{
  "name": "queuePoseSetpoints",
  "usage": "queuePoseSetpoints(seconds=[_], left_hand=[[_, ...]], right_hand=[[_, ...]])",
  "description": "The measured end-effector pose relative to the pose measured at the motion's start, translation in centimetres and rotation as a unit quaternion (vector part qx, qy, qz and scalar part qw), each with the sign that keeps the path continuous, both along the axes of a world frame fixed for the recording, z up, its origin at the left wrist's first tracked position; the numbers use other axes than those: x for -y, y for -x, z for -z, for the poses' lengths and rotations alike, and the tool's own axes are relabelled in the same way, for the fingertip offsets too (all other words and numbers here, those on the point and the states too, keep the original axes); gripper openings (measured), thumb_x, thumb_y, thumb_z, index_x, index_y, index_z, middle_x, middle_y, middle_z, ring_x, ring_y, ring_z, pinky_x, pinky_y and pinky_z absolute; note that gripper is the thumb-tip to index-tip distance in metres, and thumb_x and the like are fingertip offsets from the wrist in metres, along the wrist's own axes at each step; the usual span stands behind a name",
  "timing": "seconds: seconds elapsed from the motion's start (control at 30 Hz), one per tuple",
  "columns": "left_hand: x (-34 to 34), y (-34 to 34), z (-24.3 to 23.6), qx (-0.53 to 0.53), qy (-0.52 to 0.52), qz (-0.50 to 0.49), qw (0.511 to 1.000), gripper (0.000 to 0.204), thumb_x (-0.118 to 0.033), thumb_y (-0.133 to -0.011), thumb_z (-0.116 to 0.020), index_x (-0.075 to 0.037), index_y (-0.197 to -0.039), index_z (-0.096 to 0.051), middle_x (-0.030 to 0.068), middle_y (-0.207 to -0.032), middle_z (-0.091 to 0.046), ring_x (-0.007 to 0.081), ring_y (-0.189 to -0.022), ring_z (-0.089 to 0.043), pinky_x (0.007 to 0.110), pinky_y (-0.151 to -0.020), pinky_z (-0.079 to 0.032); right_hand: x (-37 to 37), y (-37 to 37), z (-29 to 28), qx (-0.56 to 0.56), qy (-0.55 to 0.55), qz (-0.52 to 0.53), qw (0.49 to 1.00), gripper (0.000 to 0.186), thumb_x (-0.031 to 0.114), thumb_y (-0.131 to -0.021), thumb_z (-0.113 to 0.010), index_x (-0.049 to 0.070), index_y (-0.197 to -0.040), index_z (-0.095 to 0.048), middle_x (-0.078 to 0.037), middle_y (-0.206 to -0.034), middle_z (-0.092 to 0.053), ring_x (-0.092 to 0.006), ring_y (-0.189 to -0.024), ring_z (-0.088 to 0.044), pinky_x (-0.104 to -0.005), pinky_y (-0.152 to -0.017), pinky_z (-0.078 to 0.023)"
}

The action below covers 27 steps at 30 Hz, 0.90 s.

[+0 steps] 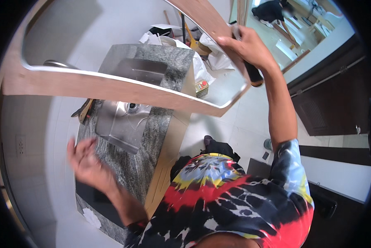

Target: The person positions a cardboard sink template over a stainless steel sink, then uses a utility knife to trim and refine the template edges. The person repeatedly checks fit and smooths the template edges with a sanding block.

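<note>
My right hand [251, 47] is raised at the upper right, closed round the edge of a large wooden frame [90, 85]. This thin reddish-brown board has a big rounded-corner opening and white inner edges. A tool with a black and orange handle [253, 75] is in the same hand; its kind is mostly hidden. Apart from the frame, my left hand [90, 165] hovers over the left side of a grey stone-patterned countertop [131, 169], empty, with its fingers loosely curled and apart. Below the frame, a steel sink [119, 126] shows in the countertop.
Hand tools [84, 111] lie at the counter's left edge. Beyond its far end stand white bags [218, 58] and a small box-shaped can [202, 89]. A dark cabinet door [334, 95] is on the right. Another person [270, 11] bends down at the far upper right.
</note>
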<state>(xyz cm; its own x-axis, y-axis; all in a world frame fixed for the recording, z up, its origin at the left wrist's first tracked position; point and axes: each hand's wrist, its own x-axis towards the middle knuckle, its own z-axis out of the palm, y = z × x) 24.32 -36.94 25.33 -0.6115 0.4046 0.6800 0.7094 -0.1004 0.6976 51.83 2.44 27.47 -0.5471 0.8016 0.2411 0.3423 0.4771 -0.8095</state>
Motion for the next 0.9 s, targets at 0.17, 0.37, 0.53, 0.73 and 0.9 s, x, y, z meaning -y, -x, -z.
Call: queuePoseSetpoints(seconds=[0.17,0.37,0.53,0.73,0.9], left_hand=[[-11.6,-3.3,0.0,0.152,-0.001,0.305,0.94,0.097,-0.049,-0.099,-0.066,0.004,-0.163,-0.015,0.03,-0.15,-0.046,0.042,-0.132,-0.057,0.051,-0.112,-0.045],[-11.9,-1.0,-4.6,0.317,-0.067,0.365,0.873,0.085,-0.042,-0.101,-0.065,0.011,-0.153,-0.026,0.0143,-0.098,-0.063,0.0295,-0.091,-0.069,0.046,-0.087,-0.059],[-9.6,1.1,-5.4,0.274,-0.151,0.429,0.847,0.086,-0.052,-0.101,-0.062,0.012,-0.15,-0.03,0.0132,-0.095,-0.059,0.0247,-0.085,-0.063,0.042,-0.077,-0.056],[-8.6,4.4,-4.8,0.272,-0.072,0.32,0.905,0.07,-0.056,-0.104,-0.056,0.006,-0.136,-0.047,0.0108,-0.09,-0.055,0.0228,-0.078,-0.056,0.04,-0.075,-0.049],[-10.0,4.7,-3.9,0.236,-0.089,0.275,0.928,0.05,-0.041,-0.107,-0.056,0.008,-0.12,-0.056,0.0129,-0.084,-0.06,0.0241,-0.071,-0.062,0.038,-0.068,-0.055]], right_hand=[[-0.9,4.2,-0.2,-0.03,0.106,-0.101,0.989,0.07,0.063,-0.079,-0.085,-0.004,-0.094,-0.07,-0.003,-0.063,-0.057,-0.0118,-0.054,-0.059,-0.0251,-0.047,-0.043],[1.5,11.9,1.0,-0.098,0.179,-0.145,0.968,0.066,0.06,-0.081,-0.085,-0.003,-0.088,-0.066,-0.001,-0.056,-0.053,-0.0104,-0.045,-0.051,-0.0264,-0.043,-0.039],[3.2,17.4,0.3,-0.166,0.155,-0.194,0.954,0.064,0.059,-0.078,-0.088,0.0,-0.085,-0.066,0.0,-0.054,-0.051,-0.0092,-0.044,-0.05,-0.0256,-0.04,-0.037],[3.5,21.5,2.6,-0.11,0.137,-0.139,0.974,0.051,0.055,-0.092,-0.076,0.004,-0.094,-0.07,0.0,-0.066,-0.059,-0.0113,-0.054,-0.054,-0.0294,-0.049,-0.043],[3.1,22.9,5.4,-0.179,0.167,-0.106,0.964,0.054,0.055,-0.092,-0.078,0.004,-0.109,-0.07,-0.001,-0.068,-0.062,-0.0102,-0.052,-0.053,-0.0276,-0.049,-0.042]])
